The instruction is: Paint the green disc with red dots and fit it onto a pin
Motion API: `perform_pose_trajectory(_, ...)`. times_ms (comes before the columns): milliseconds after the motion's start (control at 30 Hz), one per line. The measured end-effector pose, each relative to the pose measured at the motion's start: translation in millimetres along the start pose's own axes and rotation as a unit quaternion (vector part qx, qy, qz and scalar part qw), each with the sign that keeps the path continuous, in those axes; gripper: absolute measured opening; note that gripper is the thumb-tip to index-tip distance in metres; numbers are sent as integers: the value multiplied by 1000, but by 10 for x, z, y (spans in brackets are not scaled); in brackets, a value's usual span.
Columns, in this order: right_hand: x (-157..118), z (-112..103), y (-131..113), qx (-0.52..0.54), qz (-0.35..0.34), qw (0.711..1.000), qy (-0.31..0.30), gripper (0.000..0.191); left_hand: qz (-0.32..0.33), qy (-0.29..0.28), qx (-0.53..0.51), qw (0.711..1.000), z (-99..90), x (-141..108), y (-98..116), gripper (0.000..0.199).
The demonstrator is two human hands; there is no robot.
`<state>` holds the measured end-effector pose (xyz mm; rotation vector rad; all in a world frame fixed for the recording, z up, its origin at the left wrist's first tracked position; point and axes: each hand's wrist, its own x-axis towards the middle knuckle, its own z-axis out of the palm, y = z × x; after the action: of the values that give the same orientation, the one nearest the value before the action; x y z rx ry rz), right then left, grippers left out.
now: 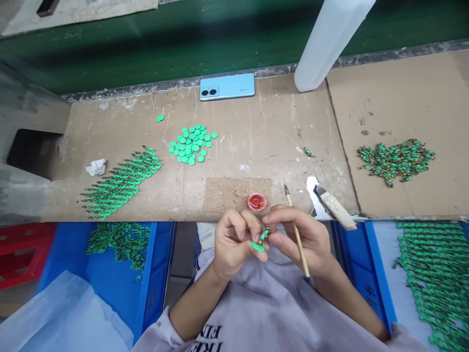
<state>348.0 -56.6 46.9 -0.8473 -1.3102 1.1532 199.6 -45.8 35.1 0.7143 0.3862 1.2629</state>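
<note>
A small green figure (264, 234) with dark and yellow parts is held above my lap, a round green disc (258, 247) at its lower end. My left hand (234, 239) pinches the disc end. My right hand (302, 237) has thumb and fingertips at the figure's upper end, and a thin brush (297, 234) with a pale handle lies across its fingers, tip pointing up. Just beyond the hands, a small round dish of red liquid (256, 201) stands on a brown board (227, 194).
Loose green discs (190, 144) and rows of figures on discs (122, 183) lie left; a pile of figures (397, 159) lies right. A blue phone (227, 87), white container (330, 44) and taped blade (335, 208) are on the cardboard. Blue bins (110, 274) flank my lap.
</note>
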Motion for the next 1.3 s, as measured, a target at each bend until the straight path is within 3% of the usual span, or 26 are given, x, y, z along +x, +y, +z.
perform_pose_trajectory(300,-5,-81,28,8,55,998,0,12,0,-16,55,998,-61,31,12,47)
perform_pose_trajectory(833,5,-77,56,-19,52,998,-8,11,29,-12,110,993,-60,19,43,47)
perform_pose_trajectory(1300,-31,-94,61,23,54,998,-18,15,57,-22,127,990,-40,12,52,54)
